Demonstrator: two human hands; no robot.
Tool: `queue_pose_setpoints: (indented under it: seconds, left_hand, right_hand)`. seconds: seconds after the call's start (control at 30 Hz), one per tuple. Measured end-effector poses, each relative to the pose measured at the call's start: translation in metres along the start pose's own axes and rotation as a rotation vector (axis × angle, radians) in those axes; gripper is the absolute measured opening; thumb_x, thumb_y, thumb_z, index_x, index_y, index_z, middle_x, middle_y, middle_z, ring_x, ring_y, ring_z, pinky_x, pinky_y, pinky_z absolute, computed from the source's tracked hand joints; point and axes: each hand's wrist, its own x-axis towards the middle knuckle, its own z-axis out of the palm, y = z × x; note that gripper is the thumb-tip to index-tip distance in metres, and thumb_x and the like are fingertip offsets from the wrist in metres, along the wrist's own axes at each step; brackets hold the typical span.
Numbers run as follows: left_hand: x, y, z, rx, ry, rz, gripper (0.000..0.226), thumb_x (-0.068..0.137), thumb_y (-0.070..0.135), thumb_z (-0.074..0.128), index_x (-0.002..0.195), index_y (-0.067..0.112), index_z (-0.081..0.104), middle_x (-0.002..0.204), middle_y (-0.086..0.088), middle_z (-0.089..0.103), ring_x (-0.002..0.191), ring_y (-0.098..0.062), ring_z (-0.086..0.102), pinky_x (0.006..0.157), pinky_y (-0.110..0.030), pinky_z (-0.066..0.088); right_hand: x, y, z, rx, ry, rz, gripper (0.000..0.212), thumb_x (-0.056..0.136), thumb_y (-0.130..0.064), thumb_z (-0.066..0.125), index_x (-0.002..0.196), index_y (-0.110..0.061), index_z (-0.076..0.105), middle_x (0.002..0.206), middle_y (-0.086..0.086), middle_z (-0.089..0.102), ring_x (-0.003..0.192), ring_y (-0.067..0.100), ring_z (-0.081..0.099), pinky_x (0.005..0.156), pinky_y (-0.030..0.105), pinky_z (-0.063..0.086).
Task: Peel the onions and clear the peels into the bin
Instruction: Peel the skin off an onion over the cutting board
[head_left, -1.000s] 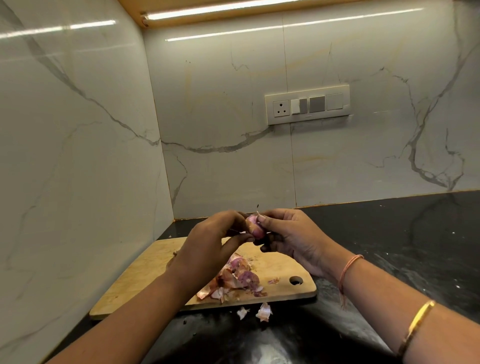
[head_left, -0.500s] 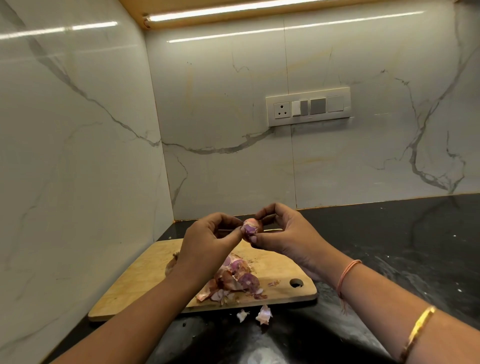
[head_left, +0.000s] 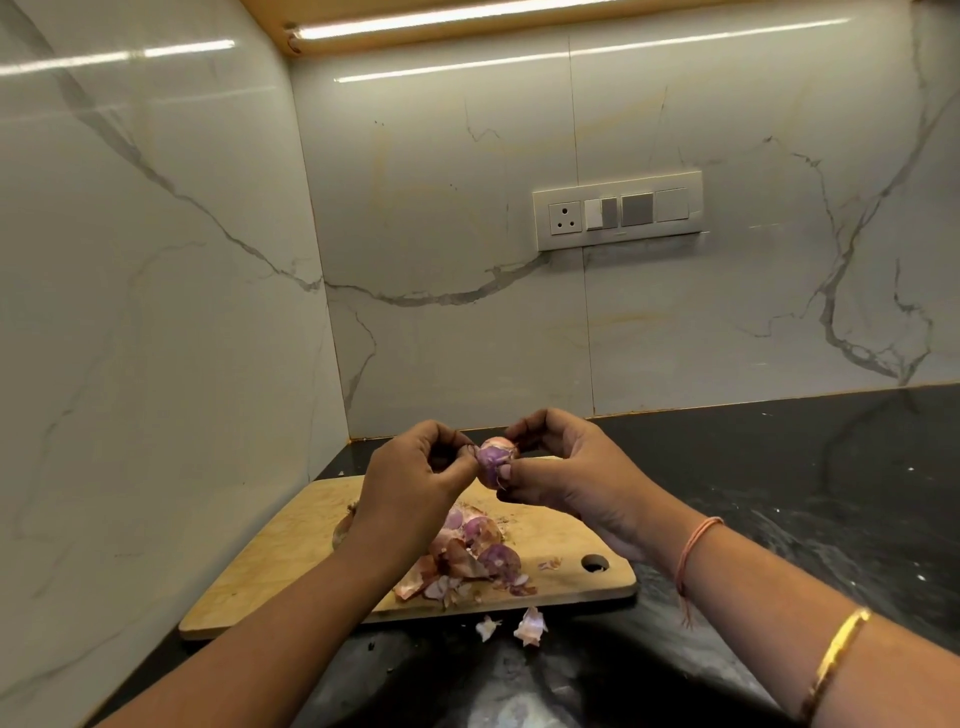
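A small purple onion (head_left: 492, 458) is held in the air above the wooden cutting board (head_left: 291, 561). My right hand (head_left: 566, 467) grips it from the right, thumb below and fingers curled over the top. My left hand (head_left: 415, 478) pinches the onion's left side with thumb and fingertips. A pile of onion peels and pieces (head_left: 467, 561) lies on the board under my hands. Two loose peels (head_left: 519, 626) lie on the black counter in front of the board. Another onion (head_left: 344, 530) shows partly behind my left wrist. No bin is in view.
The board sits in a corner of a black stone counter (head_left: 779, 493), with marble walls at the left and back. A switch and socket panel (head_left: 617, 210) is on the back wall.
Both hands have turned the onion between them and lifted slightly; more of its purple flesh now faces the camera. The peel pile on the board is unchanged.
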Motion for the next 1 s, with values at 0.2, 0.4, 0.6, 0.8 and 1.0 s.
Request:
queue_pose_setpoints:
  seconds: [0.2,0.4,0.6,0.8,1.0]
  left_hand:
    - [0.003,-0.008,-0.003,0.034,0.020,-0.061,0.016,0.086,0.014,0.060,0.076,0.026,0.056,0.074,0.005,0.063,0.071,-0.010,0.062,0.060,-0.017,0.048]
    - [0.003,-0.008,-0.008,0.012,-0.053,0.052,0.024,0.083,0.007,0.062,0.096,0.026,0.055,0.096,0.005,0.062,0.086,-0.008,0.062,0.070,-0.010,0.048]
    - [-0.006,0.005,-0.004,-0.015,-0.215,0.297,0.048,0.078,0.016,0.070,0.101,0.049,0.042,0.102,0.020,0.053,0.095,0.008,0.055,0.072,-0.002,0.044]
    - [-0.004,0.007,-0.006,0.118,-0.196,0.329,0.043,0.078,0.019,0.070,0.095,0.046,0.040,0.092,0.028,0.047,0.081,0.013,0.053,0.075,0.005,0.038]
    - [-0.004,0.006,-0.007,0.160,-0.181,0.348,0.034,0.080,0.015,0.068,0.097,0.035,0.047,0.087,0.030,0.045,0.078,0.015,0.050,0.072,0.007,0.035]
  right_hand:
    - [0.000,-0.004,-0.002,0.181,-0.035,0.032,0.023,0.081,0.008,0.062,0.102,-0.001,0.058,0.094,0.014,0.067,0.081,0.026,0.068,0.080,0.040,0.058]
    - [0.000,-0.007,-0.004,0.293,-0.020,0.056,0.014,0.088,0.004,0.054,0.100,-0.003,0.057,0.097,0.023,0.064,0.078,0.032,0.068,0.067,0.033,0.060]
    - [0.000,-0.008,-0.005,0.219,-0.007,0.042,0.015,0.088,0.002,0.055,0.102,-0.001,0.059,0.096,0.019,0.066,0.071,0.024,0.069,0.068,0.032,0.060]
    - [-0.003,-0.009,-0.004,0.175,-0.021,0.061,0.015,0.082,-0.001,0.062,0.097,-0.003,0.061,0.092,0.018,0.069,0.068,0.023,0.069,0.071,0.033,0.060]
    - [-0.002,-0.010,-0.004,0.139,-0.003,0.065,0.016,0.081,-0.001,0.064,0.098,-0.002,0.061,0.094,0.020,0.068,0.072,0.026,0.070,0.075,0.035,0.059]
